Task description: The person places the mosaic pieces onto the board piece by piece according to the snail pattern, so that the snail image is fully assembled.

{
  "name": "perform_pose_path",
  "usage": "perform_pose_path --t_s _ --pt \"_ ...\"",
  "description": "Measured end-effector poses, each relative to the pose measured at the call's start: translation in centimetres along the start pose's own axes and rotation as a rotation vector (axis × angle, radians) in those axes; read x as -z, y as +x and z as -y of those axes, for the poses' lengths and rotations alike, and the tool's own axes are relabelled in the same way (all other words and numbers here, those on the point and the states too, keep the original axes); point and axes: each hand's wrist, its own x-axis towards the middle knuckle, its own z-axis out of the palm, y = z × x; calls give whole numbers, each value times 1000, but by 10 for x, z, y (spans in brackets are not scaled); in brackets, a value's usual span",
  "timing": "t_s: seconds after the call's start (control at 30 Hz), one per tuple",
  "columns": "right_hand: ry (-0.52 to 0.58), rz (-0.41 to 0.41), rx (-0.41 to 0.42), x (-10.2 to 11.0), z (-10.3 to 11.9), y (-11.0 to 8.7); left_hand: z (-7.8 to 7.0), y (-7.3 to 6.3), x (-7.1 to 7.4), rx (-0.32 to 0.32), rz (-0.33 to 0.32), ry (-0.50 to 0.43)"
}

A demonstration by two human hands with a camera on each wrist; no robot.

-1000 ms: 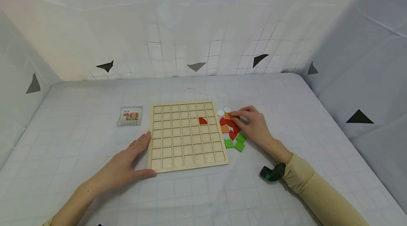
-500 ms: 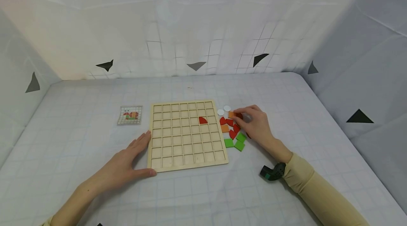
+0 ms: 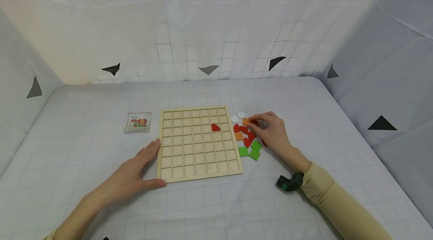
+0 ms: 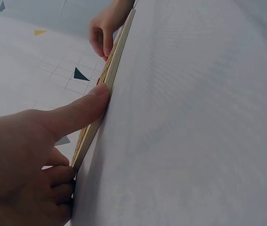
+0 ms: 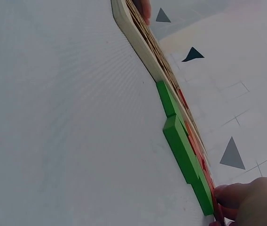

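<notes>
My left hand (image 3: 130, 176) rests against a wooden grid board (image 3: 189, 178), its fingers along the left edge and its thumb at the near-left corner. A red quarter-circle tile (image 3: 215, 127) lies in one cell. To the right of the board, my right hand (image 3: 270, 131) pinches an orange square tile (image 3: 246, 121) at its right edge with thumb and fingers. Part of a red tile (image 3: 255, 123) shows between those fingers, partly hidden. In the right wrist view my right fingertips are beside the red tiles (image 5: 199, 157), past several green tiles (image 5: 180, 146).
Two white round tiles (image 3: 241, 115) lie beyond the orange one. A second orange square (image 3: 239, 136), several red pieces (image 3: 247, 142) and green squares (image 3: 255, 154) are scattered nearer. A small card (image 3: 138, 122) with a coloured grid picture lies left of the board.
My right hand has drawn slightly right, and the orange square tile has shifted right with it, away from the board. Over the last half second little has moved; my left hand stays in place.
</notes>
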Motion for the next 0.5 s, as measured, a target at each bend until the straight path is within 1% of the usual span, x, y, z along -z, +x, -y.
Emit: perform_pose_path --t_s 0.23,0.5 --pt "-26 -2 21 0 0 -1 0 -1 0 1 0 -7" --pt "-27 -5 30 0 2 -1 0 -1 1 -11 -9 -7"
